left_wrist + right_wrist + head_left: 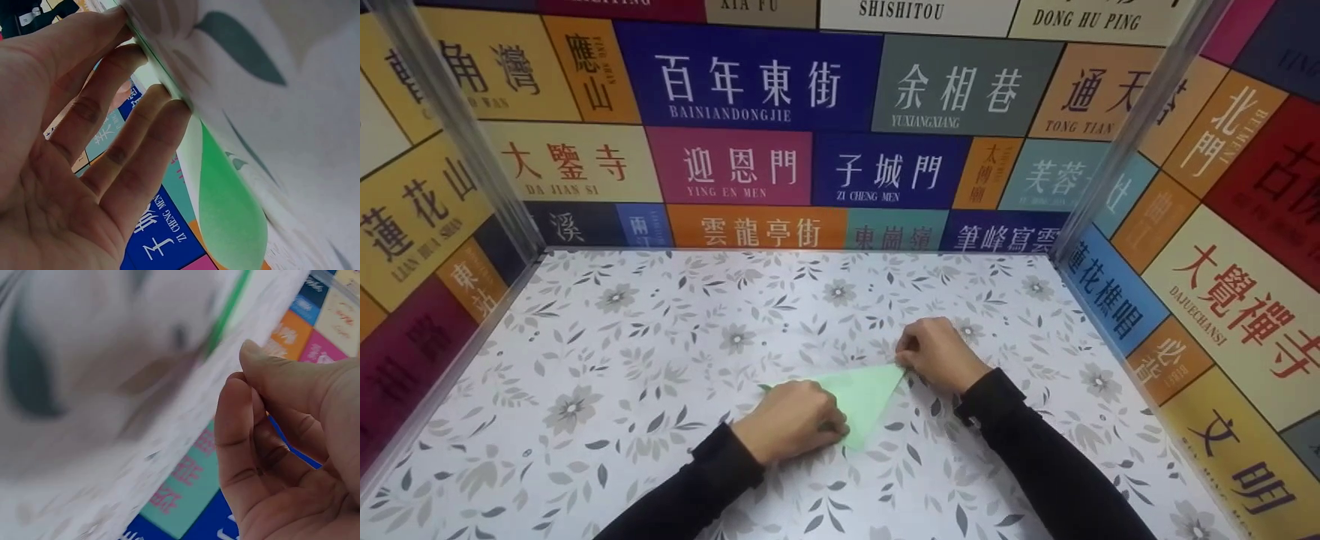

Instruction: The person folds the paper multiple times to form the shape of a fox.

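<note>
A folded sheet of light green paper (864, 394) lies on the patterned tabletop, its outline roughly triangular. My left hand (795, 421) rests on its left part, hiding much of that side. In the left wrist view, the fingertips of my left hand (107, 129) press along the paper, and a rounded green flap (233, 219) curls up beside them. At the paper's right corner is my right hand (941, 354). The right wrist view shows the thumb and forefinger of my right hand (287, 422) bent close together, just off the green edge (228, 312), with nothing visible between them.
The white tabletop (622, 345) carries a grey floral pattern. Panels with coloured blocks of Chinese lettering, such as the back panel (750, 90), enclose it at the back, left and right. Clear strips (1099, 191) run up the corners.
</note>
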Demonstrator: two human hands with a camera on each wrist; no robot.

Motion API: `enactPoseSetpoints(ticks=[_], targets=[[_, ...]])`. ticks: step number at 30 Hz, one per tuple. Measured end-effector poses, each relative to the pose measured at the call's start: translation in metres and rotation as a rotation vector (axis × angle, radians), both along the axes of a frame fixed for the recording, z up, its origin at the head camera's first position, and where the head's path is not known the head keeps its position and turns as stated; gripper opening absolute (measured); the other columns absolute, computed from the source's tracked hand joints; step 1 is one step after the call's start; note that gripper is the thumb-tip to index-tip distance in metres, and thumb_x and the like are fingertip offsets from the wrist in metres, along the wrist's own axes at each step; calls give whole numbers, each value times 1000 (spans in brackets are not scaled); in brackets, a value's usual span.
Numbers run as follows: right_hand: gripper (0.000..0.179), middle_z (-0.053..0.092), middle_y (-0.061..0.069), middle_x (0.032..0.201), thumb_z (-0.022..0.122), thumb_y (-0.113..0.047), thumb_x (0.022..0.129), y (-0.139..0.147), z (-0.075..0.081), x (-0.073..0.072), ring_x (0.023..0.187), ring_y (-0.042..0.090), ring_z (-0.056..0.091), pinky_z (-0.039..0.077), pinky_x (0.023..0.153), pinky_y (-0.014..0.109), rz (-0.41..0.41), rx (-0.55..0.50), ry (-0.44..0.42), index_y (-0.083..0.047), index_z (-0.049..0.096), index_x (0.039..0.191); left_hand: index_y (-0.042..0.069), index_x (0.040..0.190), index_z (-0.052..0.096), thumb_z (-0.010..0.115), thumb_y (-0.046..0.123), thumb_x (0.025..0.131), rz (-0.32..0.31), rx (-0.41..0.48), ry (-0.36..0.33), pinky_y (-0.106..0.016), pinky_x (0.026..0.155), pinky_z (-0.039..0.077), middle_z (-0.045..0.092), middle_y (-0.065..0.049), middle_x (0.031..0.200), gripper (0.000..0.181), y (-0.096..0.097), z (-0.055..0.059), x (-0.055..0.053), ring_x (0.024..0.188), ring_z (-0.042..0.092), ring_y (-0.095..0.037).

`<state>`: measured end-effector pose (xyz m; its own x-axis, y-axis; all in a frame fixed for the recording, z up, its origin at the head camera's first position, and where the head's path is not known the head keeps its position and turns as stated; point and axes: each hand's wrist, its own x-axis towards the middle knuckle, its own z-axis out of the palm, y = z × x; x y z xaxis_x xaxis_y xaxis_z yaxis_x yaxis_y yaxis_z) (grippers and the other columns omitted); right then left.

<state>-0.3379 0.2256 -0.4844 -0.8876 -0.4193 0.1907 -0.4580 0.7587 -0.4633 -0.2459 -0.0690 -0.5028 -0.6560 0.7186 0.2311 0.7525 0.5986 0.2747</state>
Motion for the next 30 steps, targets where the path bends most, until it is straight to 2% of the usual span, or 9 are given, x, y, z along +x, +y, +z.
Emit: enactPoseSetpoints(ticks=[6,13,22,30], targets=[[3,85,5,93,91,-6,97,-25,5,19,84,15,76,68,83,39,37,-10,1,-8,90,97,26,100,94,96,21,94,-8,-17,16,-35,83,70,90,7,96,8,0,-1,0,86,83,-15],[6,82,4,91,92,-5,93,-44,-6,41,84,17,74,65,81,32,109,-17,44,-8,91,98,27,100,94,96,20,94,-16,-23,22,-34,82,69,90,10,95,9,1,-1,-2,85,82,-14],[10,78,6,91,93,0,90,-46,-22,58,84,20,75,67,79,33,171,-13,97,-5,91,99,26,99,93,95,20,95,-28,-8,27,-32,81,69,90,9,94,7,1,-1,-4,83,81,-12],[8,77,6,98,89,0,97,-45,-27,68,91,22,77,69,82,35,202,0,132,-5,91,104,27,100,94,96,22,95,-19,-14,27,-32,83,69,90,10,98,7,-1,-2,-3,88,83,-13]])
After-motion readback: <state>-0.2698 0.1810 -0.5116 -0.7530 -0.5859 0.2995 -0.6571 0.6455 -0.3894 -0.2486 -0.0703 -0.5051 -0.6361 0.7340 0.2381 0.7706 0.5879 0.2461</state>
